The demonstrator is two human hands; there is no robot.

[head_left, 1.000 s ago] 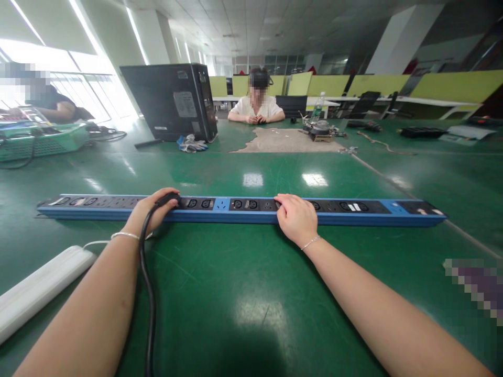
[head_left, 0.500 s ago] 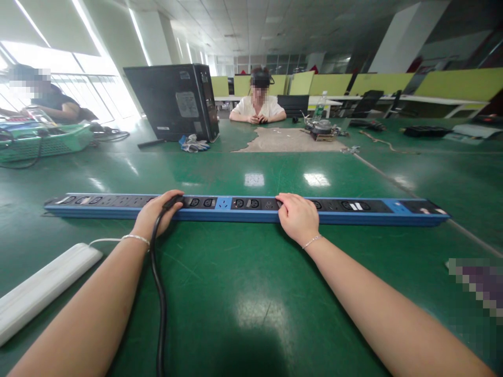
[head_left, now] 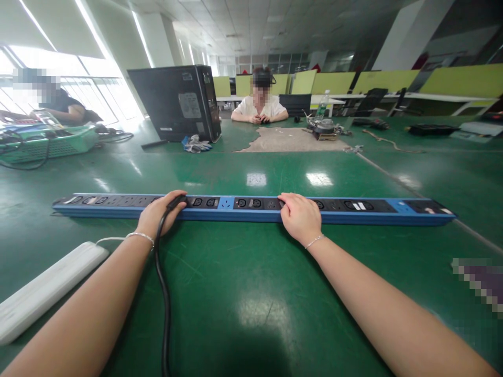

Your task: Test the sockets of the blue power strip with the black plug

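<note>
Black cable [head_left: 166, 314] shifted right | power strip [head_left: 251, 215] beneath both hands [head_left: 302, 215]

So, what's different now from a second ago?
The black cord swung a little to the right. The whole view slid slightly right too, so the head seems to have turned a bit. I can't see anything newly grabbed or let go: the left hand still holds the cord's end, and the right hand still rests on the blue socket strip.
</note>
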